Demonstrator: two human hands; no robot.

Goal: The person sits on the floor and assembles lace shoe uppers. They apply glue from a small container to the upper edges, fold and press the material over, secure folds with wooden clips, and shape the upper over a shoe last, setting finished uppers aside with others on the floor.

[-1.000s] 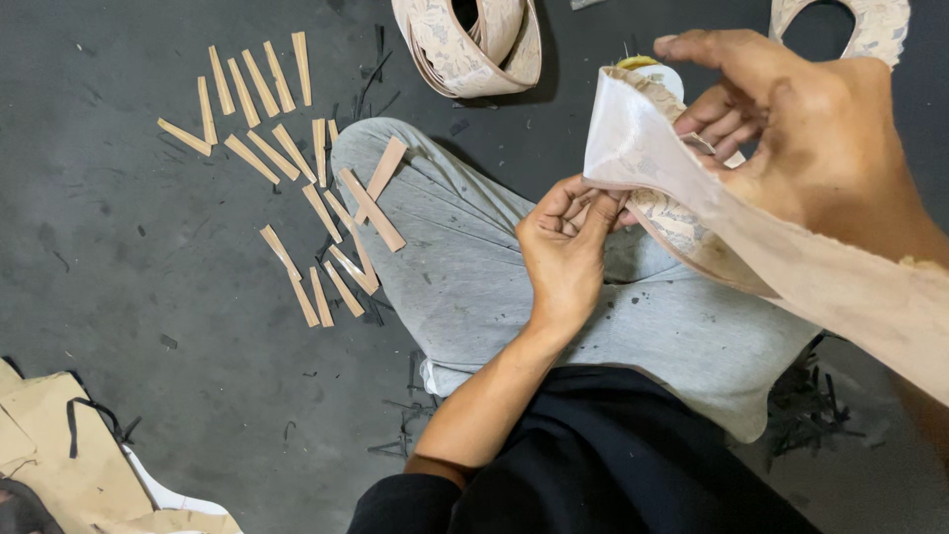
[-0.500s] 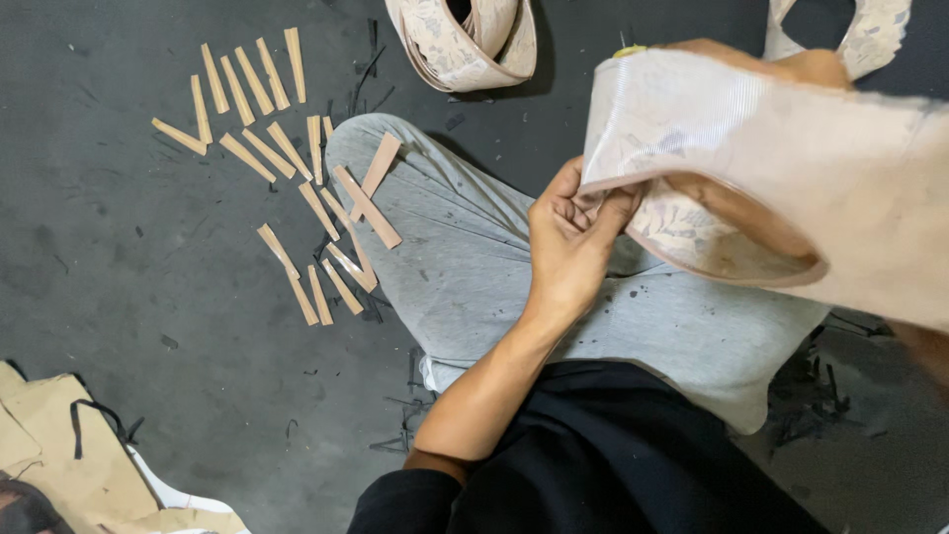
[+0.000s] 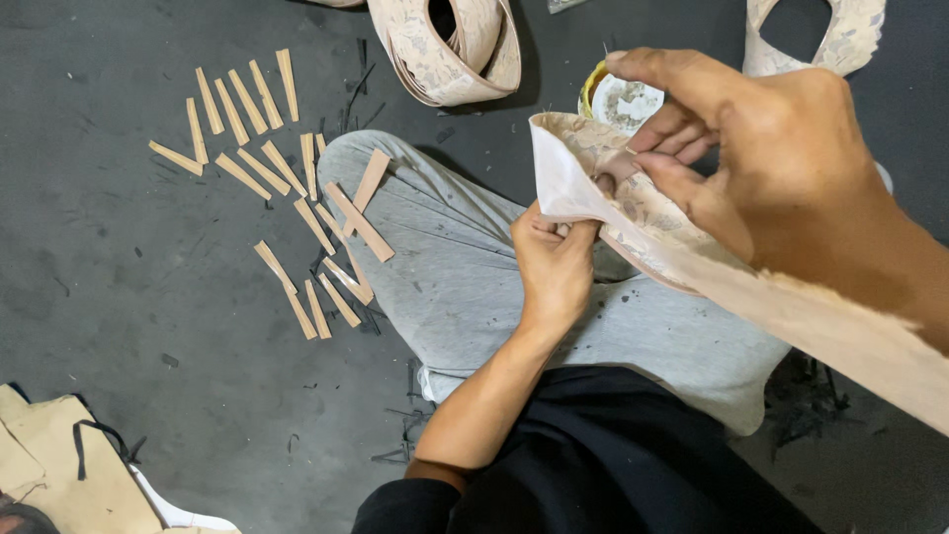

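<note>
Looking down from my head, I sit on the dark floor [image 3: 119, 297] with my grey trouser leg [image 3: 445, 257] bent in front of me. My left hand [image 3: 554, 267] is in the middle, and its fingers [image 3: 539, 229] are pinched shut on the near edge of a pale, patterned sheet [image 3: 633, 213]. My right hand [image 3: 781, 158] is up at the right, close to my eyes, and its fingers [image 3: 682, 133] are curled around the far side of that same sheet, holding it by the fold. So the sheet is held up over my knee, between both hands, and its long plain side runs off to the near right. Just behind the sheet sits a small round tin with a yellow rim [image 3: 618, 99], partly hidden. On the left of my leg lie many small tan strips [image 3: 267, 178], some on the floor and a few resting on my trousers. Far from me there is a curled roll of the same patterned stuff [image 3: 455, 49], and another cut piece with a hole [image 3: 816, 35] at the far right. Flat tan cutouts [image 3: 69, 465] lie at the near left. To do this bit well, I think I should keep the left pinch tight at the corner, keep the edge flat and straight, and move my right fingers slowly so the sheet does not crease or slip.
</note>
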